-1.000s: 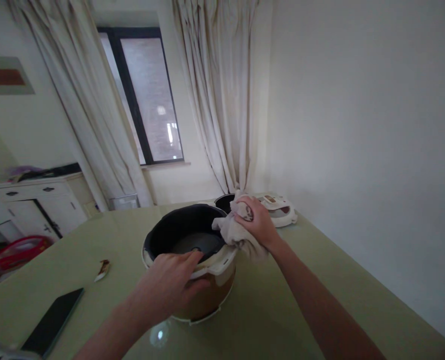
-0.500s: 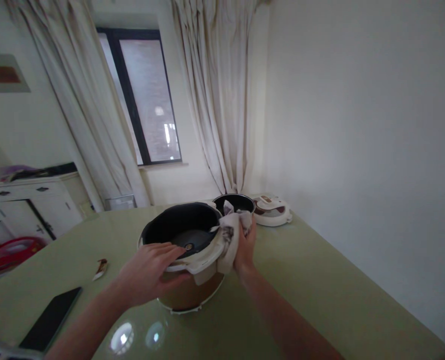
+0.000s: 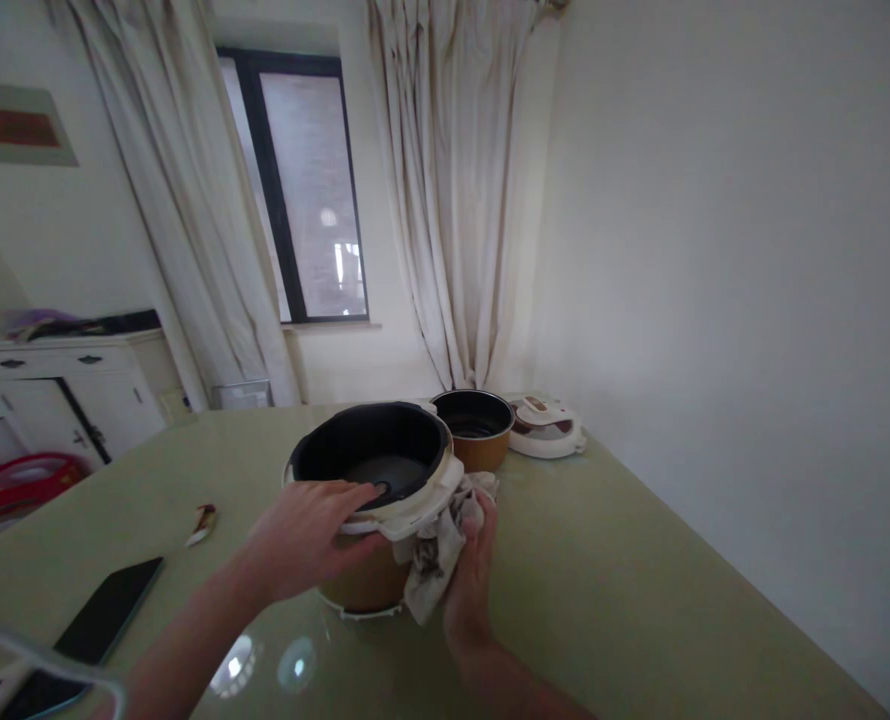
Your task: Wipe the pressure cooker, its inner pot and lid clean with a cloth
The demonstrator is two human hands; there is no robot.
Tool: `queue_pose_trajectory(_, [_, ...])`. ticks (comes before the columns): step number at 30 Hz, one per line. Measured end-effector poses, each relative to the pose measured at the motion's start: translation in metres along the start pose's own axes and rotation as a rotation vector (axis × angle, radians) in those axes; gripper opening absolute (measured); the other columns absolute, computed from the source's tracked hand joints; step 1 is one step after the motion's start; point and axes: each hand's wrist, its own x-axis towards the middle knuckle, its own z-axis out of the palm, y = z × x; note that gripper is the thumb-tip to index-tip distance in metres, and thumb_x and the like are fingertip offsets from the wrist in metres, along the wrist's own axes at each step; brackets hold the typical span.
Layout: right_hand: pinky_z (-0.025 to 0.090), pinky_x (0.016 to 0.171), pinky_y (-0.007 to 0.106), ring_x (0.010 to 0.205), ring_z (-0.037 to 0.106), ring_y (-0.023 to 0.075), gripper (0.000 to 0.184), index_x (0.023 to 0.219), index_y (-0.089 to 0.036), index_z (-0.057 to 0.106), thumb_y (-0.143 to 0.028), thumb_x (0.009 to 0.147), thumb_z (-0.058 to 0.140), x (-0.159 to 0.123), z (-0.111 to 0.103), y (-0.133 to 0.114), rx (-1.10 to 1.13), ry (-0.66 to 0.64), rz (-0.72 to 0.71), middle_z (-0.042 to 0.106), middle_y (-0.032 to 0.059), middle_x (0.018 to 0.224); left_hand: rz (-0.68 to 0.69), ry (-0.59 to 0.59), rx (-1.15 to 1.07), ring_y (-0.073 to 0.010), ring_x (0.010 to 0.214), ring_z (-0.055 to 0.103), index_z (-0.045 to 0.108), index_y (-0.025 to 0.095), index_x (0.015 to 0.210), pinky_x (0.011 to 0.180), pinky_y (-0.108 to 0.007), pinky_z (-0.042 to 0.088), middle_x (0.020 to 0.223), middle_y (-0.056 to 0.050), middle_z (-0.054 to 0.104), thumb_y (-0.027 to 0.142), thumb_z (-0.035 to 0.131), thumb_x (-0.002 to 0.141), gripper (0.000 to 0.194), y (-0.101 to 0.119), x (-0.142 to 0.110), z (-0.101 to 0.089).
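Note:
A rice cooker body (image 3: 370,582), tan below with a white rim and a dark hollow inside, stands upright on the table in front of me. My left hand (image 3: 314,535) grips its near left rim, fingers over the edge and thumb underneath. On the cooker's right side, my right hand (image 3: 473,575) presses a crumpled grey-white cloth (image 3: 439,555) against the outer wall below the rim. Just behind is the inner pot (image 3: 482,455), tan outside and dark inside. Beside that pot rests the white and brown lid (image 3: 546,428).
The glossy green table (image 3: 602,590) runs along the white wall at right. At left lie a black phone or tablet (image 3: 107,620), a small brown-and-white object (image 3: 203,524) and a blurred pale cable (image 3: 47,655). A white cabinet (image 3: 107,390) and a red item (image 3: 25,490) stand beyond.
My right hand has moved the cloth down from the cooker's rim to its outer side, uncovering the inner pot behind. My left hand keeps its hold on the rim.

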Motion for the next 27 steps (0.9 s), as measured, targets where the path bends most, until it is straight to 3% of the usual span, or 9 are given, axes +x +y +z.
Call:
queue_pose_trajectory(2, [0.056, 0.105, 0.061, 0.136, 0.057, 0.0383, 0.069, 0.158, -0.031, 0.025, -0.051, 0.100, 0.057, -0.026, 0.004, -0.005, -0.018, 0.015, 0.006, 0.049, 0.0192, 0.150, -0.020, -0.040, -0.015, -0.0317, 0.109, 0.077, 0.074, 0.025, 0.129, 0.095, -0.043, 0.057, 0.123, -0.011, 0.080, 0.051, 0.064, 0.095, 0.044, 0.002, 0.001, -0.003])
queue_pose_trajectory(5, [0.059, 0.099, 0.062, 0.129, 0.059, 0.0422, 0.089, 0.158, -0.032, 0.032, -0.047, 0.084, 0.078, -0.051, 0.006, 0.002, -0.152, -0.081, -0.186, 0.051, 0.0197, 0.144, -0.027, -0.067, -0.037, -0.0308, 0.110, 0.077, 0.076, 0.025, 0.126, 0.094, -0.042, 0.057, 0.122, -0.010, 0.081, 0.051, 0.065, 0.093, 0.042, 0.004, 0.002, -0.007])
queue_pose_trajectory(8, [0.058, 0.098, 0.060, 0.128, 0.059, 0.0414, 0.079, 0.155, -0.030, 0.040, -0.049, 0.086, 0.074, -0.045, 0.002, 0.015, -0.160, -0.115, -0.308, 0.051, 0.0188, 0.139, -0.027, -0.047, -0.045, -0.0314, 0.111, 0.077, 0.077, 0.025, 0.124, 0.096, -0.042, 0.057, 0.122, -0.010, 0.081, 0.050, 0.065, 0.093, 0.041, 0.006, 0.002, -0.009])
queue_pose_trajectory(12, [0.053, 0.105, 0.061, 0.130, 0.057, 0.0385, 0.073, 0.153, -0.028, 0.039, -0.051, 0.090, 0.068, -0.018, -0.009, 0.022, -0.081, -0.014, -0.166, 0.052, 0.0167, 0.139, -0.017, -0.061, -0.060, -0.0325, 0.105, 0.078, 0.077, 0.022, 0.124, 0.092, -0.044, 0.058, 0.118, -0.010, 0.082, 0.049, 0.063, 0.094, 0.042, 0.009, 0.003, -0.014])
queue_pose_trajectory(15, [0.054, 0.102, 0.064, 0.128, 0.059, 0.0398, 0.069, 0.153, -0.031, 0.039, -0.044, 0.091, 0.067, -0.018, -0.018, 0.028, -0.149, 0.033, -0.118, 0.056, 0.0159, 0.139, -0.020, -0.075, -0.054, -0.0329, 0.104, 0.078, 0.077, 0.022, 0.124, 0.091, -0.043, 0.058, 0.116, -0.010, 0.082, 0.047, 0.064, 0.093, 0.042, 0.011, 0.004, -0.016])
queue_pose_trajectory(19, [0.058, 0.093, 0.061, 0.120, 0.066, 0.0387, 0.058, 0.140, -0.045, 0.057, -0.035, 0.086, 0.076, -0.038, -0.013, 0.031, -0.192, -0.204, -0.569, 0.066, 0.0089, 0.133, 0.001, -0.053, -0.064, -0.0336, 0.104, 0.078, 0.077, 0.021, 0.123, 0.090, -0.043, 0.058, 0.115, -0.011, 0.082, 0.046, 0.063, 0.092, 0.042, 0.011, 0.004, -0.016])
queue_pose_trajectory(23, [0.064, 0.086, 0.038, 0.108, 0.071, 0.0223, 0.017, 0.107, -0.045, 0.071, -0.049, 0.091, 0.073, -0.050, 0.039, 0.006, -0.303, -0.534, -1.122, 0.075, -0.0029, 0.115, 0.031, -0.018, -0.073, -0.0316, 0.102, 0.078, 0.077, 0.021, 0.122, 0.088, -0.040, 0.057, 0.113, -0.010, 0.082, 0.042, 0.060, 0.092, 0.040, 0.008, 0.002, -0.016])
queue_pose_trajectory(24, [0.064, 0.086, 0.035, 0.110, 0.070, 0.0206, 0.011, 0.100, -0.043, 0.072, -0.051, 0.093, 0.070, -0.051, 0.057, -0.003, -0.370, -0.562, -1.191, 0.075, -0.0042, 0.115, 0.036, -0.012, -0.075, -0.0311, 0.104, 0.077, 0.077, 0.021, 0.123, 0.088, -0.039, 0.057, 0.114, -0.011, 0.082, 0.043, 0.059, 0.094, 0.040, 0.007, 0.001, -0.016])
queue_pose_trajectory(27, [0.064, 0.088, 0.032, 0.105, 0.069, 0.0178, 0.025, 0.085, -0.037, 0.073, -0.049, 0.100, 0.058, -0.050, 0.097, -0.024, -0.516, -0.554, -1.256, 0.075, -0.0059, 0.107, 0.035, -0.025, -0.076, -0.0315, 0.105, 0.077, 0.077, 0.021, 0.124, 0.090, -0.040, 0.056, 0.116, -0.011, 0.081, 0.053, 0.053, 0.100, 0.047, 0.006, 0.000, -0.017])
